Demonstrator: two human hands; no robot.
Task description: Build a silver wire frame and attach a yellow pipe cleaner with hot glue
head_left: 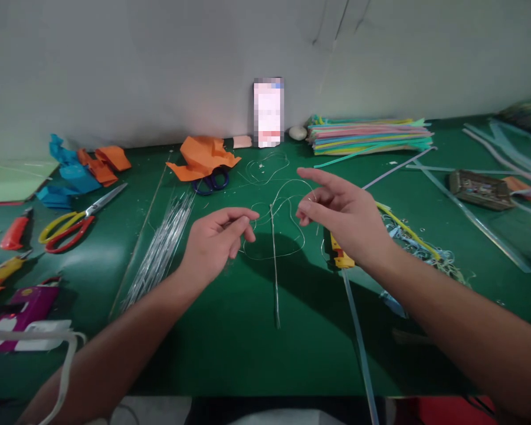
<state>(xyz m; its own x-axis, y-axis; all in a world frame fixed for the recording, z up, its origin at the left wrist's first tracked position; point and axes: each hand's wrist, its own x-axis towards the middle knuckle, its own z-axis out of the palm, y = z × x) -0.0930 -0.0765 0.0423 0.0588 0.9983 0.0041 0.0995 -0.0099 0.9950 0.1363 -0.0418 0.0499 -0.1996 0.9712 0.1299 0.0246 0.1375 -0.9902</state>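
A thin twisted wire stem (274, 265) stands out between my hands above the green table, with fine loops of wire fanning from its top. My left hand (216, 239) is closed in a pinch left of the stem, thumb against the fingers, with a fine strand at the fingertips. To the right, my right hand (340, 209) pinches a thin strand between thumb and curled fingers, its index finger stretched out. Under the right hand lies a yellow cutter-like tool (343, 254), partly hidden. A bundle of silvery wires (161, 251) lies beside my left forearm.
At left are scissors (71, 227), a red-handled tool (16, 230) and a purple box (34, 313) with a white cable. Orange paper (201, 156), a phone (268, 112) and colourful strips (367, 136) line the back. Scraps (442, 265) and a small box (480, 189) are at right.
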